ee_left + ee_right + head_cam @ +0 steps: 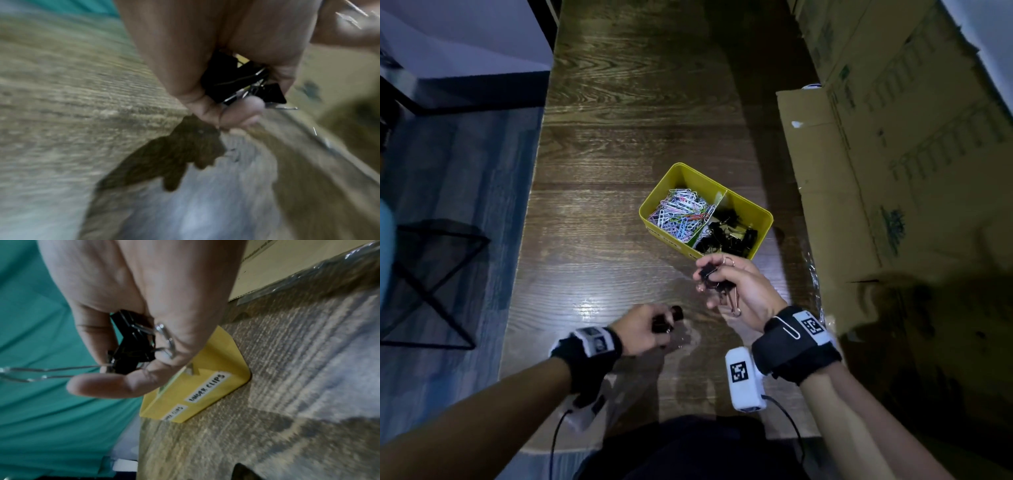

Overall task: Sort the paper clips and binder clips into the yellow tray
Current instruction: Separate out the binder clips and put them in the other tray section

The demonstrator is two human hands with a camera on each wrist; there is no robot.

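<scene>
Two hands each carry a small bunch of black binder clips, which I take as gathering several at once to save trips to the tray. The right hand [736,291] is cupped palm-up just near of the tray [763,214], fingers curled round its clips [710,274], wire handles poking out; held so, it seems ready to tip them in. The left hand [643,329] is low over the worktop [619,137], nearer and further left, fingers closed over its own clips [664,323].

Inside the tray a divider keeps the kinds apart: coloured paper clips [683,214] fill the left compartment and black binder clips [732,233] the right. One stray paper clip [787,327] is hooked on the right wrist strap.

Only the head view shows both compartments and how the hands lie relative to the tray. The right wrist view alone shows the tray's near wall [216,391] carrying labels, one reading "BINDER CLIPS", the other partly hidden. The left wrist view, though blurred, shows the left hand's clips [236,79] pinned between curled fingers [242,110] and palm, which the head view hardly reveals.
</scene>
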